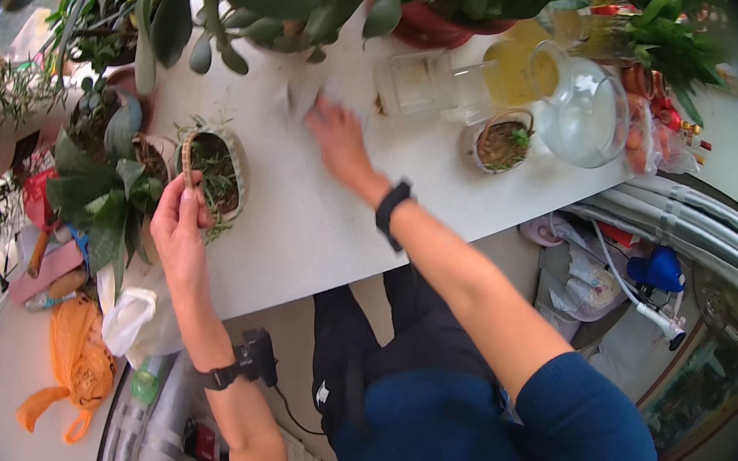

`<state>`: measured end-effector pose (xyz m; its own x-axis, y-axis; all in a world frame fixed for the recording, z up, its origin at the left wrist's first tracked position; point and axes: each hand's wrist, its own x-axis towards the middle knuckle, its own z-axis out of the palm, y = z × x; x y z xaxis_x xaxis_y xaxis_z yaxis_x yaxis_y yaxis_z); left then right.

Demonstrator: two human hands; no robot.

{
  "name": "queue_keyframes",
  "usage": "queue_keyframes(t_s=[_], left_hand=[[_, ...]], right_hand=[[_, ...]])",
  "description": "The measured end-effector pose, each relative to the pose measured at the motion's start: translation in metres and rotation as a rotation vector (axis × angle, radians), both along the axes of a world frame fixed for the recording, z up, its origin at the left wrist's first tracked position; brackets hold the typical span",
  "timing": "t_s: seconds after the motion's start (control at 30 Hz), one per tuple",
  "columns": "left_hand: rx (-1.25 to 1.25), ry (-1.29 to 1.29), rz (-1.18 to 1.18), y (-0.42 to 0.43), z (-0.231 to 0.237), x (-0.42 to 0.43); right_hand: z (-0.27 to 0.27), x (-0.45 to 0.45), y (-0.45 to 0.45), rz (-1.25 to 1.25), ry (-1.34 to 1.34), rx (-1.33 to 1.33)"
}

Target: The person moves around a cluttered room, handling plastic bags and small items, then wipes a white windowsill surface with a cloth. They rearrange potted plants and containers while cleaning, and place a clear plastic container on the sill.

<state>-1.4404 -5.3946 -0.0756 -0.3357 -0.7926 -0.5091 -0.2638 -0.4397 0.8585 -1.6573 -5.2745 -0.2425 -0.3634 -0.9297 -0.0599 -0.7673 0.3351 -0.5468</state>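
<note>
My left hand (180,215) grips the woven handle of a small basket planter (238,170). Soil and trailing green sprigs fill the planter, which is on the white tabletop (301,239). Farther out and to the right, my right hand (340,134) is pressed low over the tabletop. Under its fingers is a pale, thin wad (305,94), either cloth or paper; blur hides which. Just right of that hand stands a clear square container (416,83).
A broad-leaved plant (106,200) crowds the left side, and a large jade-like succulent (272,7) overhangs the back. To the right are a smaller basket planter (503,145), a round glass bowl (583,114) and a yellow-tinted container (518,63). An orange plastic bag (83,348) lies at left.
</note>
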Motion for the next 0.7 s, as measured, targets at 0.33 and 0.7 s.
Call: queue_keyframes(t_s=[0.33, 0.7], left_hand=[[-0.053, -0.020, 0.030, 0.000, 0.001, 0.002], [-0.063, 0.096, 0.039, -0.035, 0.005, -0.020]], right_hand=[[0.023, 0.032, 0.011, 0.212, 0.019, -0.102], [0.016, 0.067, 0.068, 0.141, -0.051, -0.090]])
